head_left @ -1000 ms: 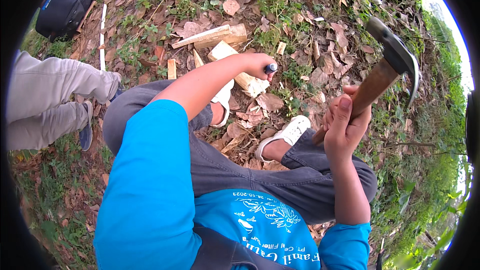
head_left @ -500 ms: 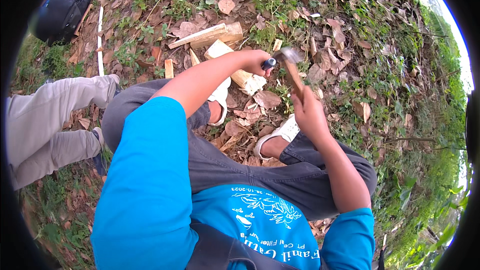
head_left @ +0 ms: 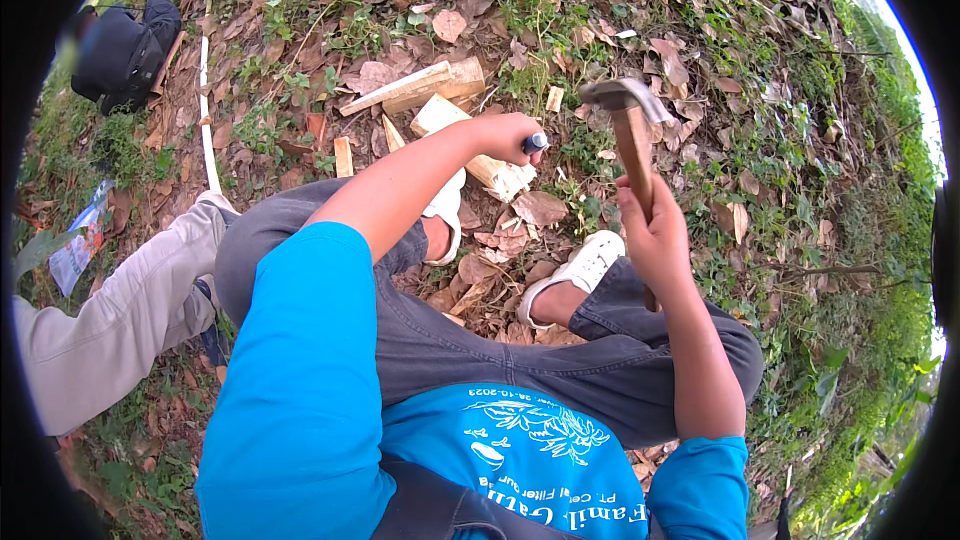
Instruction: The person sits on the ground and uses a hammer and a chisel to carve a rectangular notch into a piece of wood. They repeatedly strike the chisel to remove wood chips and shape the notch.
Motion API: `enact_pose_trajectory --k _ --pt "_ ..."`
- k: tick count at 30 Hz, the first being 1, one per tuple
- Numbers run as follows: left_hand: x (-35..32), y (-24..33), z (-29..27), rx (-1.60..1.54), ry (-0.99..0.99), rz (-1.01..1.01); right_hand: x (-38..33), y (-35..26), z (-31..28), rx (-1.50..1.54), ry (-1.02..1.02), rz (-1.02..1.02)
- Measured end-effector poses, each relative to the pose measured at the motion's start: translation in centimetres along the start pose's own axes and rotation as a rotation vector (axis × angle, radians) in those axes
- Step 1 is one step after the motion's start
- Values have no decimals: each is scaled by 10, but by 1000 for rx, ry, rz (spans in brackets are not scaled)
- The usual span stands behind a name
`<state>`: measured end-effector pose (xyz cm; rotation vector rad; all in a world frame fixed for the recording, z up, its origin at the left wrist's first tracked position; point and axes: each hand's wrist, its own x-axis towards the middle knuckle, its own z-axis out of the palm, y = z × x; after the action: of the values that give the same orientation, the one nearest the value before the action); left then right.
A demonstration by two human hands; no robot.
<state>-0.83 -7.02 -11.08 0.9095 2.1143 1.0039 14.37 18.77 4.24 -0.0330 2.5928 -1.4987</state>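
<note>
My left hand (head_left: pixel 505 136) is closed around the dark, round-ended handle of what looks like a chisel (head_left: pixel 537 143); its blade is hidden. Beneath that hand lies a pale, rough-cut piece of wood (head_left: pixel 503 178), its near end splintered. My right hand (head_left: pixel 655 235) grips the wooden handle of a claw hammer (head_left: pixel 632 145). The hammer's metal head is raised to the right of the chisel, apart from it. Beyond my left hand, split wood pieces (head_left: pixel 440 85) lie on the leaves, with a small wood chip (head_left: pixel 554 98) to their right.
White shoes (head_left: pixel 598 258) are on my feet, on either side of the chips. Another person's trouser leg (head_left: pixel 130 315) is at the left, near a plastic packet (head_left: pixel 80 250). A black bag (head_left: pixel 118 52) and a white strip (head_left: pixel 208 120) lie farther off. Dry leaves and grass cover the ground.
My right hand has drawn the hammer back, right and away from the chisel. My left hand stays on the chisel. The other person's legs have shifted, and the plastic packet now shows.
</note>
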Motion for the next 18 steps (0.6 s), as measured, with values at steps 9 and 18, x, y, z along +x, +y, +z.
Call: enact_pose_trajectory --k 9,18 --pt "22 142 1 1029 -340 -355 -3 -38 -46 523 97 246" --pt "-1 84 4 1108 -167 -235 -16 -43 -39 625 -11 344"
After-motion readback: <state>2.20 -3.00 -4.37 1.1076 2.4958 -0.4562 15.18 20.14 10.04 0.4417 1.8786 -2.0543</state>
